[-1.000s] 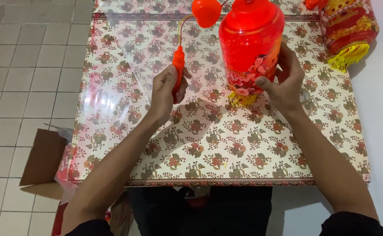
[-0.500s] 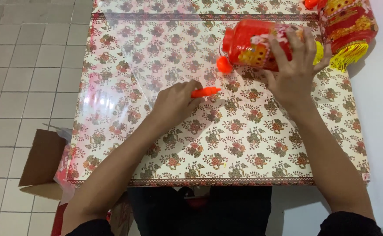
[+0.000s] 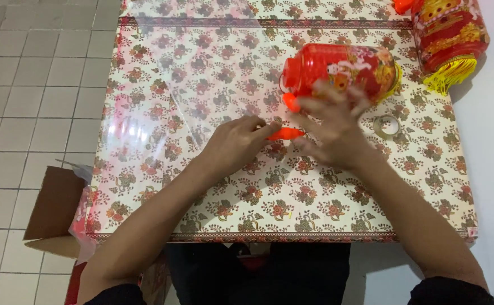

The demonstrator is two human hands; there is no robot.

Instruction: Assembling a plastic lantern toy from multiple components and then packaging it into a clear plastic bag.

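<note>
While the left hand (image 3: pixel 238 141) pinches a small orange plastic handle (image 3: pixel 285 134) on the floral tablecloth (image 3: pixel 213 85), the blurred right hand (image 3: pixel 334 133) hovers released, fingers spread. Just beyond it, a red cylindrical paper lantern (image 3: pixel 337 68) lies on its side.

Glossy plastic-covered floral table (image 3: pixel 145 141), shiny red plastic lantern (image 3: pixel 337 70), matt brown cardboard box (image 3: pixel 55 209)

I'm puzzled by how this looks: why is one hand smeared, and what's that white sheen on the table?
Head view: the right hand is motion-blurred, the left hand sharp; the sheen is glare off the clear cover on the table.
</note>
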